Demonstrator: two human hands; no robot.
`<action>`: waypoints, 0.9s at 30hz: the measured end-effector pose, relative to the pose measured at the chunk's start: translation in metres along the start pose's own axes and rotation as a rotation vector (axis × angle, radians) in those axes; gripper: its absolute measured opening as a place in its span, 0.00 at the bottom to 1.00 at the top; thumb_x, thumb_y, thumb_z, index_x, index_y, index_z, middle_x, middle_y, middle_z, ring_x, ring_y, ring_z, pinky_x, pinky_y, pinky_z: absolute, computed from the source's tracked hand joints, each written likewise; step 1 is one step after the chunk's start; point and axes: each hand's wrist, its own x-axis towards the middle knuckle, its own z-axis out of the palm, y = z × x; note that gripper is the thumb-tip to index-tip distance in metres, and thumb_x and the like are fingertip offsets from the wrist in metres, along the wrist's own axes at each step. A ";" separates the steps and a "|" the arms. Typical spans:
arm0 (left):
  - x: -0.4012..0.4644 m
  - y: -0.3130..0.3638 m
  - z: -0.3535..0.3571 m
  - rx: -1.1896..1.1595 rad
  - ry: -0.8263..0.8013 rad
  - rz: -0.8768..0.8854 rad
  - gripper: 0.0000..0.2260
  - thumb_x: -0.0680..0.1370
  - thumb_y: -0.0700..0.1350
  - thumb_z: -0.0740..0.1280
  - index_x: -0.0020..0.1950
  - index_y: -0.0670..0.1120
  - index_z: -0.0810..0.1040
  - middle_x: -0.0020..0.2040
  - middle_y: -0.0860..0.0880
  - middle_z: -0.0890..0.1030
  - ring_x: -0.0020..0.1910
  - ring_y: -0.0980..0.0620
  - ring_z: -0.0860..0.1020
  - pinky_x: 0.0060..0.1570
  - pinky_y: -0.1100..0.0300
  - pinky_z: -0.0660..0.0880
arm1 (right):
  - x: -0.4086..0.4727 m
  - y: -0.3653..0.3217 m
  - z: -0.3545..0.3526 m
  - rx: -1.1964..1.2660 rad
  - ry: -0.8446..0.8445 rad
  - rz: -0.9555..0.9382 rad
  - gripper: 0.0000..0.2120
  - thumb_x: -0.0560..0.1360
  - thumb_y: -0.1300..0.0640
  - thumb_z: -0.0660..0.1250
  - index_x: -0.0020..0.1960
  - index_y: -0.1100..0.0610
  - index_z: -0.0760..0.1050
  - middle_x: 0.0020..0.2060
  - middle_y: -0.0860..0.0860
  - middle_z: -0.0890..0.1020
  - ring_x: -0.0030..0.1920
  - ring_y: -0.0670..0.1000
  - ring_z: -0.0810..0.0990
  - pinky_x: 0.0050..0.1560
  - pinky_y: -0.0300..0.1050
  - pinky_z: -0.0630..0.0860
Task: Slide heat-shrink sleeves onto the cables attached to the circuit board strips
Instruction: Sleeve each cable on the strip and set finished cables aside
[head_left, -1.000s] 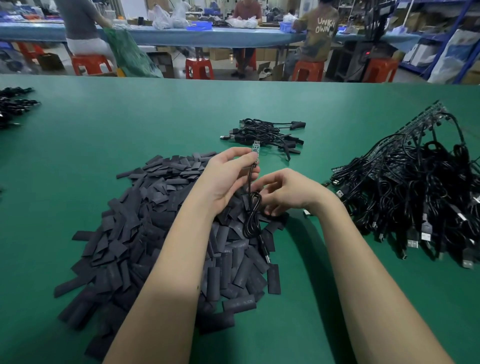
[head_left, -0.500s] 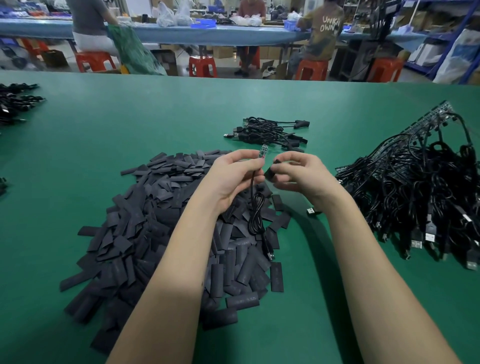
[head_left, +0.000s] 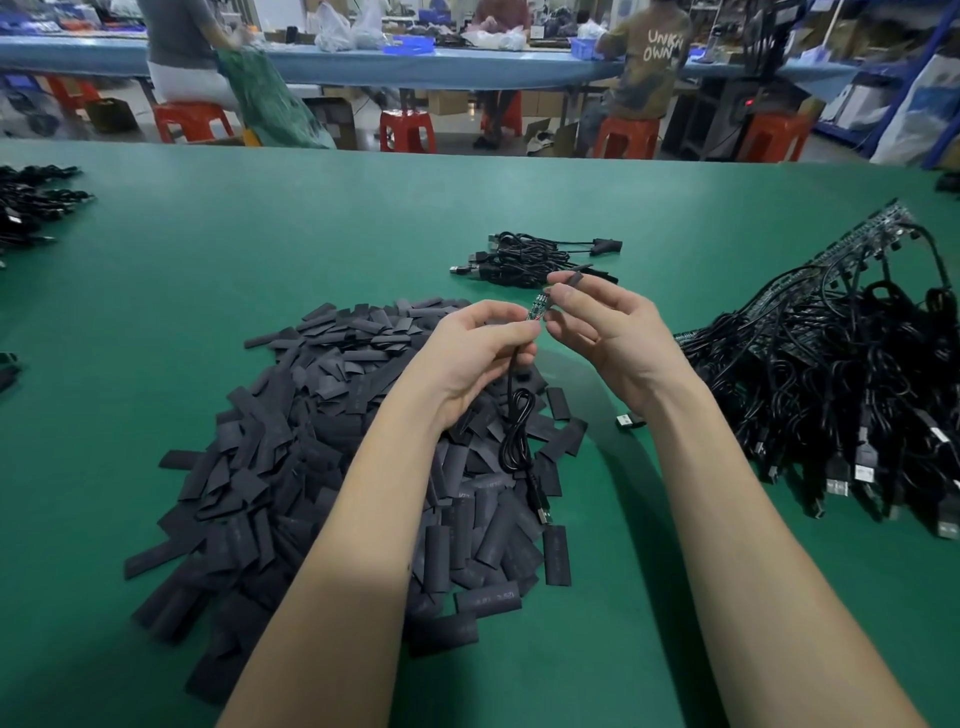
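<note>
My left hand (head_left: 480, 353) pinches a black cable (head_left: 514, 431) just below its small green circuit board strip (head_left: 538, 306), which points up and to the right. The cable hangs down in a loop, its USB plug (head_left: 543, 512) lying on the sleeve pile. My right hand (head_left: 608, 332) pinches one black heat-shrink sleeve (head_left: 575, 279) between thumb and forefinger, just right of the board tip and a little above it. A big pile of flat black heat-shrink sleeves (head_left: 322, 441) covers the green table (head_left: 260, 249) under and left of my arms.
A tangled heap of black cables on circuit board strips (head_left: 852, 374) lies at the right. A small bundle of cables (head_left: 530, 257) lies beyond my hands. More black cables (head_left: 36, 202) sit at the far left edge. People sit at a bench behind the table.
My right hand has risen from the sleeve pile with one sleeve and come up beside the board tip. My left hand has kept hold of the cable and turned the board towards it.
</note>
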 end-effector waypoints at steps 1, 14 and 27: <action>0.000 0.000 0.000 0.004 -0.003 0.000 0.05 0.77 0.34 0.72 0.49 0.42 0.79 0.40 0.46 0.81 0.34 0.54 0.80 0.37 0.67 0.77 | 0.000 0.000 0.000 0.007 0.018 -0.003 0.06 0.76 0.63 0.72 0.53 0.59 0.83 0.45 0.53 0.85 0.41 0.49 0.83 0.47 0.38 0.80; -0.001 0.001 -0.001 -0.048 -0.025 -0.037 0.04 0.78 0.34 0.71 0.49 0.42 0.81 0.37 0.48 0.83 0.34 0.56 0.81 0.39 0.68 0.78 | 0.000 0.000 -0.004 0.079 0.089 -0.077 0.06 0.77 0.64 0.71 0.54 0.64 0.81 0.45 0.56 0.85 0.45 0.50 0.83 0.51 0.39 0.81; -0.002 0.001 -0.007 -0.030 -0.083 -0.041 0.05 0.77 0.33 0.72 0.48 0.42 0.82 0.38 0.48 0.83 0.35 0.56 0.81 0.39 0.68 0.78 | -0.002 0.002 -0.007 0.000 0.011 -0.097 0.05 0.75 0.65 0.72 0.51 0.61 0.83 0.44 0.54 0.87 0.46 0.48 0.84 0.50 0.39 0.80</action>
